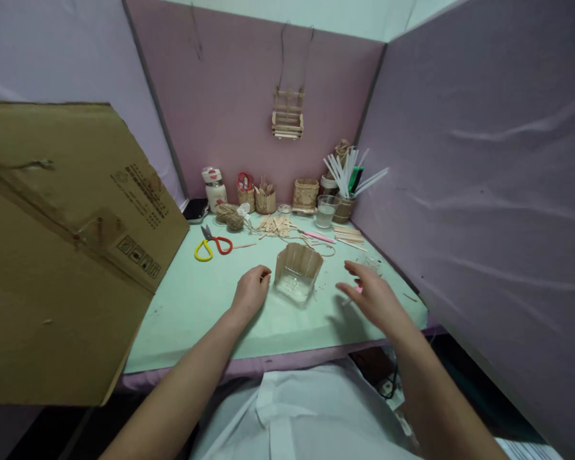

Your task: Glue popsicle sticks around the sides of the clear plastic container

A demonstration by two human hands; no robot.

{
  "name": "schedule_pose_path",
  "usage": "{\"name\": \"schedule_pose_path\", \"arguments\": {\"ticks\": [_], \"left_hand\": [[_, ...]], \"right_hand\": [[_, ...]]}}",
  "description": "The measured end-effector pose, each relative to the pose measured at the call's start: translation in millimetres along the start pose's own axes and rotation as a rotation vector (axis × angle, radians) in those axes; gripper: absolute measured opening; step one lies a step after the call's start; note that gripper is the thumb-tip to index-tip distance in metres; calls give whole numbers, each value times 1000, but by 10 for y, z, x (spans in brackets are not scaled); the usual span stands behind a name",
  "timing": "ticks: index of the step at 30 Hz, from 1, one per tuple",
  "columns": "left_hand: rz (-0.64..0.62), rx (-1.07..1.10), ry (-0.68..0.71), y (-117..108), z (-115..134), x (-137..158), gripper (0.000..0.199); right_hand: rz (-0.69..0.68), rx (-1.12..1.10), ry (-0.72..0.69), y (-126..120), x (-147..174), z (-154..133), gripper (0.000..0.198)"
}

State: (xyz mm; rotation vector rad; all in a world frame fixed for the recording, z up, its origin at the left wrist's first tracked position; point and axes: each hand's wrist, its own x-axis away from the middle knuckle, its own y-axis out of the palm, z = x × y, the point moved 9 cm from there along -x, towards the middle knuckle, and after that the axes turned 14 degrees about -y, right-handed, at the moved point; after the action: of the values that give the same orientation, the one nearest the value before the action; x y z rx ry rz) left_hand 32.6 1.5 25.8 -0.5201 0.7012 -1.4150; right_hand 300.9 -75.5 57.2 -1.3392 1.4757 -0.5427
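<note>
A clear plastic container [294, 286] stands near the middle of the table, with flat craft sticks [299, 259] lining its far and side walls. Just left of it, my left hand [252, 291] rests on the table with fingers curled in and nothing visible in them. To the container's right hovers my right hand [370, 295], thumb and fingers apart. Partly hidden beneath that hand lies a pink thing [359, 289] with a pale tip; its kind I cannot make out.
Scissors [209, 244] with red and yellow handles lie at left. Behind are a twine ball [230, 217], loose sticks [275, 225], a pink pen-like tool [319, 237], a cup of water [326, 211] and glue sticks [345, 169]. A cardboard sheet [76, 255] borders the left side.
</note>
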Motion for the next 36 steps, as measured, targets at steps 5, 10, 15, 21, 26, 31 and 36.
{"name": "schedule_pose_path", "arguments": {"ticks": [5, 10, 15, 21, 26, 31, 36], "left_hand": [[-19, -5, 2, 27, -8, -11, 18], [-25, 2, 4, 35, -27, -15, 19], [-39, -12, -5, 29, -30, -3, 18], [-55, -6, 26, 44, -3, 7, 18], [-31, 24, 21, 19, -19, 7, 17], [44, 165, 2, -104, -20, 3, 18], [76, 320, 60, -230, 54, 46, 18]], "right_hand": [[-221, 283, 243, -375, -545, 923, 25], [-376, 336, 333, -166, -952, 1515, 26], [-439, 329, 380, 124, -1042, 1798, 34], [-408, 300, 398, 211, -1024, 1863, 37], [-264, 261, 348, -25, -1071, 1657, 34], [11, 217, 255, -548, -901, 1124, 25], [214, -51, -60, -341, -190, -144, 15]]}}
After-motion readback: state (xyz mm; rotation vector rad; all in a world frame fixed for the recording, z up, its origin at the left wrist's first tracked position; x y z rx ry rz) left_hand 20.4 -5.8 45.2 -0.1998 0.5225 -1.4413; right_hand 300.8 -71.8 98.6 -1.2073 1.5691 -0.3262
